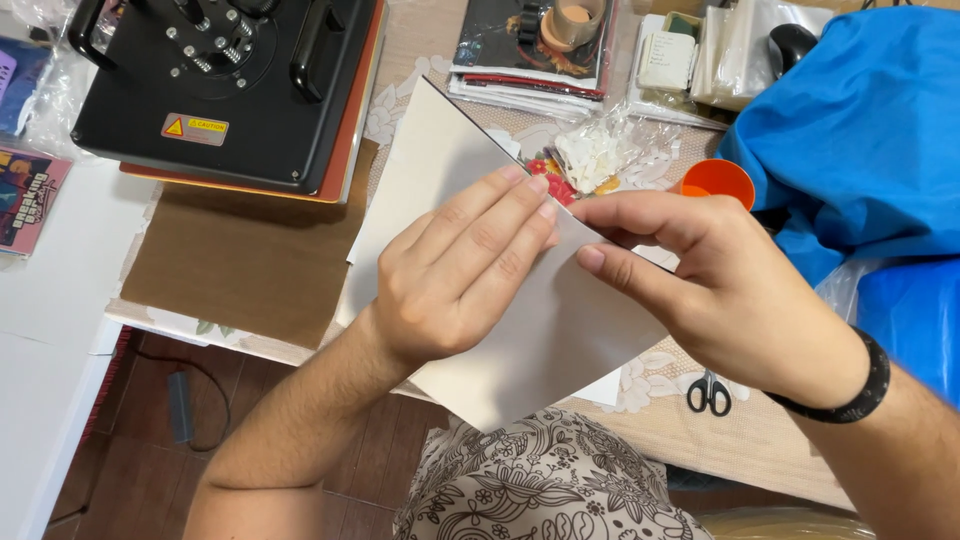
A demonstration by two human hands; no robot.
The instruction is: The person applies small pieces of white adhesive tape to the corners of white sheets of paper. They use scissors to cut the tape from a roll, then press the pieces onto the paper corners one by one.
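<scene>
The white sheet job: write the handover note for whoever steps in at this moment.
Left hand: lies flat on the white sheet, fingers pressing near its upper edge.
Right hand: pinches that same edge between thumb and forefinger.
Things: the sheet is held over the table edge, in front of the black heat press; small scissors lie near the right wrist, an orange cup behind the right hand.
Done: sheet gripped by both hands.
Left: no finished fold is visible.

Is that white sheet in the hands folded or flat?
Flat as far as visible: the white sheet shows no crease, left hand pressing it, right hand pinching its edge.
</scene>
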